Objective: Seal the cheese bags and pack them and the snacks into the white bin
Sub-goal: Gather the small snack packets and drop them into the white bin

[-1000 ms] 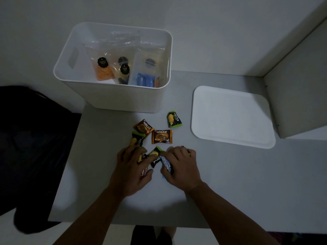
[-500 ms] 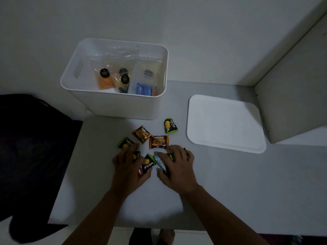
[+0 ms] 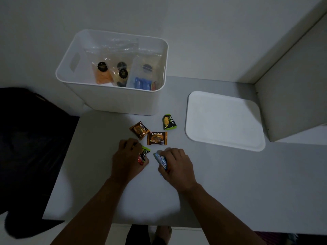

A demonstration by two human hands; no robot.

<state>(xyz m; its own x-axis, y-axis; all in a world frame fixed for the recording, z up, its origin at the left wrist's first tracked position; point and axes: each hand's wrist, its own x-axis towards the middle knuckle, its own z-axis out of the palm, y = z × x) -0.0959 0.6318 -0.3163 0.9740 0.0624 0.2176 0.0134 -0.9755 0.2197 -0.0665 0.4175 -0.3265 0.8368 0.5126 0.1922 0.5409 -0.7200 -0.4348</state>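
The white bin [image 3: 115, 101] stands at the back of the grey table with several clear cheese bags [image 3: 122, 71] upright inside it and a blue packet [image 3: 142, 83] at its front right. My left hand [image 3: 128, 159] grips a small bunch of snack packets [image 3: 143, 154], green and red ones showing. My right hand [image 3: 177, 164] holds a blue and white snack packet [image 3: 161, 160]. Two orange snack packets [image 3: 139, 130] [image 3: 157, 138] and a green one [image 3: 169, 122] lie loose on the table between my hands and the bin.
A white lid [image 3: 224, 121] lies flat to the right of the bin. A white cabinet side [image 3: 292, 96] rises at the far right. A dark chair or bag [image 3: 30, 147] sits beyond the table's left edge.
Both hands have gathered up packets that lay under them and drawn apart. The green packet left of the orange ones is now in my left hand. The camera has tilted.
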